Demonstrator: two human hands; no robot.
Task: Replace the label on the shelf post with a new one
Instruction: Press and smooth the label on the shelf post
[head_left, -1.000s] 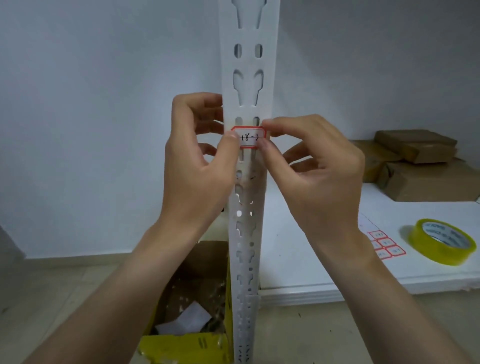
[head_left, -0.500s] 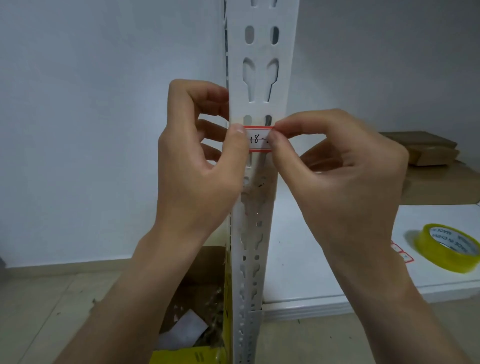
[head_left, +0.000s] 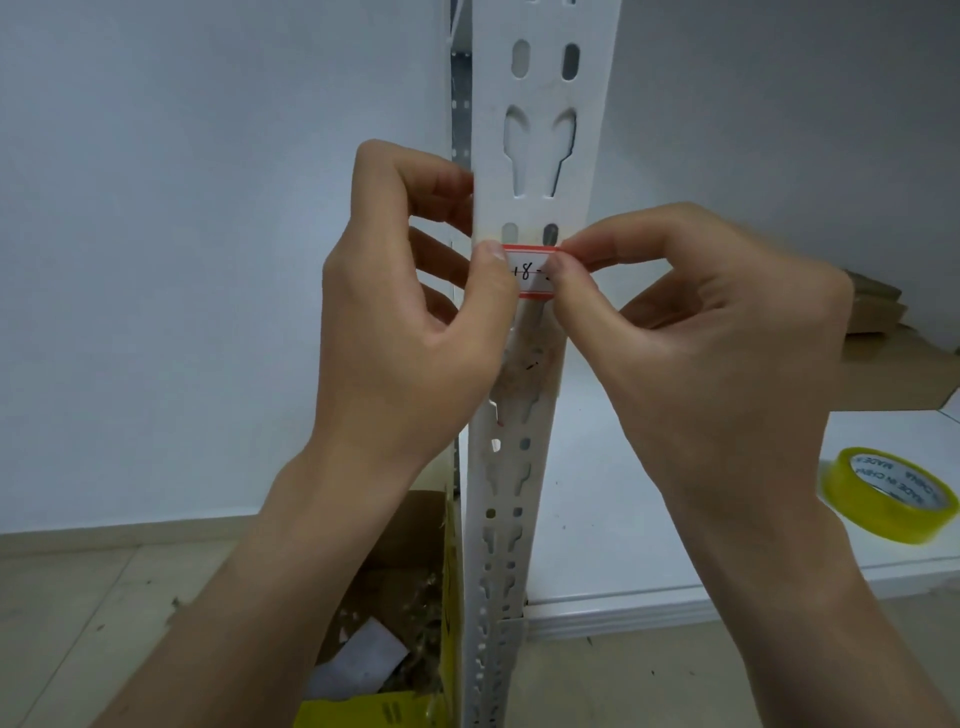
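step: sticking the new one on, I reckon | red-bordered white paper label (head_left: 530, 273) is lying across the white slotted metal shelf post (head_left: 540, 130) | left hand (head_left: 410, 332) is pinching its left end to the post, right hand (head_left: 701, 338) is pinching its right end | next: probably smoothing it flat and level

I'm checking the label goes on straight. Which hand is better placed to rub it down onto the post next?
Left, probably. The left hand has its thumb on the left end of the label, fingers curled behind the shelf post as a brace. The right hand only pinches the right end.
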